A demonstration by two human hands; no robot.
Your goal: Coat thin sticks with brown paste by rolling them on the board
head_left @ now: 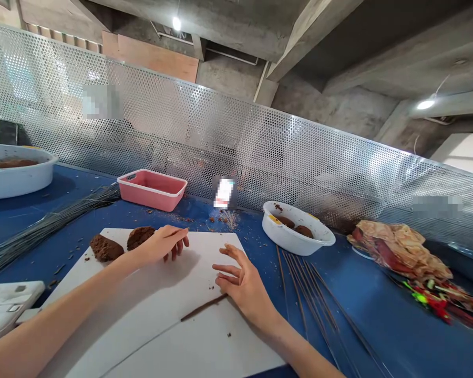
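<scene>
A thin wire stick [142,344] lies on the white board [142,315], its upper part wrapped in a dark brown coat [203,307]. My right hand [242,281] hovers at the coated end with its fingers apart, hiding the tip; whether it touches the stick I cannot tell. My left hand [166,243] is over the board's far side, fingers loosely stretched and drooping, with nothing visible in them. Beside it are two crumbly brown dough-like lumps, one at the corner [106,248] and one partly behind the hand [140,237].
Bare wires [51,226] lie in a bundle at left, near a white device [11,307]. Behind stand a pink basket [152,197], a white basin with brown lumps [295,239] and a perforated metal screen [236,142]. Coated sticks [309,289] and crumpled paper [402,244] are at right.
</scene>
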